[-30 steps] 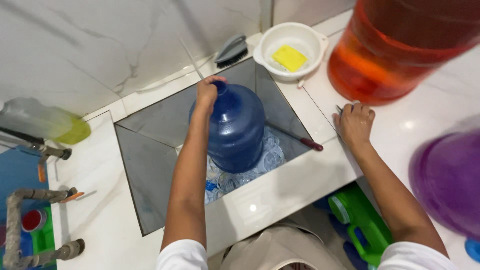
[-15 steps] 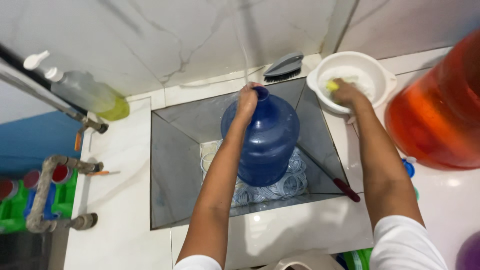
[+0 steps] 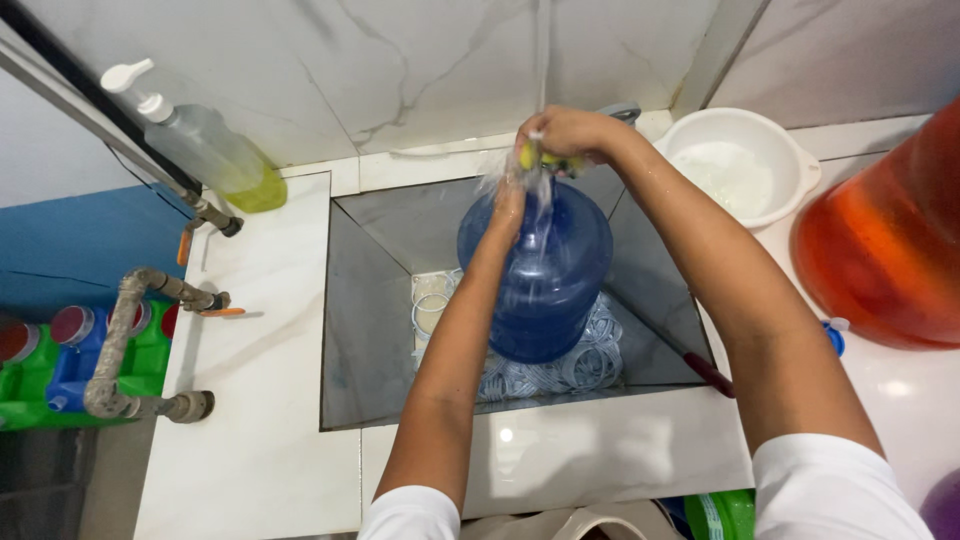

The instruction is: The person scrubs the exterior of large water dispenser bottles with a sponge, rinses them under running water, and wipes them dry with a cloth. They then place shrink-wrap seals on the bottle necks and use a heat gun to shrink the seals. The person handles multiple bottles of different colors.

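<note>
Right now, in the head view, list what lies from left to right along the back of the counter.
Soap bottle → blue jug in the sink, with the right hand at its neck → white bowl → orange jug.

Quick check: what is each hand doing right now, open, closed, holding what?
Left hand: on the neck of the large blue plastic water jug; grip cannot be told.
Right hand: closed on a yellow sponge.
</note>
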Motion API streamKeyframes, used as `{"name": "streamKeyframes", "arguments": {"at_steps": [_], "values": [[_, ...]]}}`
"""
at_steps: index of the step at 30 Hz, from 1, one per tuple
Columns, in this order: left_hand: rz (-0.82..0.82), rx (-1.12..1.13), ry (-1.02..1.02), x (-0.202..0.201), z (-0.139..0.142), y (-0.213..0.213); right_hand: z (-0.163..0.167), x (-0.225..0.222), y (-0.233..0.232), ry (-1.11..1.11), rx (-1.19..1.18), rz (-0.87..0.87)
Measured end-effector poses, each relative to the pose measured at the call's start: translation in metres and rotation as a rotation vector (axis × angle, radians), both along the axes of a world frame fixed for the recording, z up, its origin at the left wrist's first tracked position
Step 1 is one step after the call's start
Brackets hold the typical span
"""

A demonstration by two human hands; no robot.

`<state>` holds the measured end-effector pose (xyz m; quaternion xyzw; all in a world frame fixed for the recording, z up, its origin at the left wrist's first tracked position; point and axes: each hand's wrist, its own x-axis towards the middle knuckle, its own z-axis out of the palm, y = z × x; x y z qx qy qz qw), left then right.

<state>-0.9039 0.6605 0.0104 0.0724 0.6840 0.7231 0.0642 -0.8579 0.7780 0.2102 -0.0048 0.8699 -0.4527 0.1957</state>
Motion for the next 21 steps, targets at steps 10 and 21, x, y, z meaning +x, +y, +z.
{"name": "streamKeyframes", "arguments": {"at_steps": [10,21], "values": [[0.075,-0.304,0.141,0.004,0.02,-0.002,-0.033,-0.03,-0.008,0.422,0.356,-0.037],[-0.031,-0.249,0.231,-0.006,0.003,-0.005,0.021,0.007,-0.016,-0.036,-0.1,-0.053]]}}
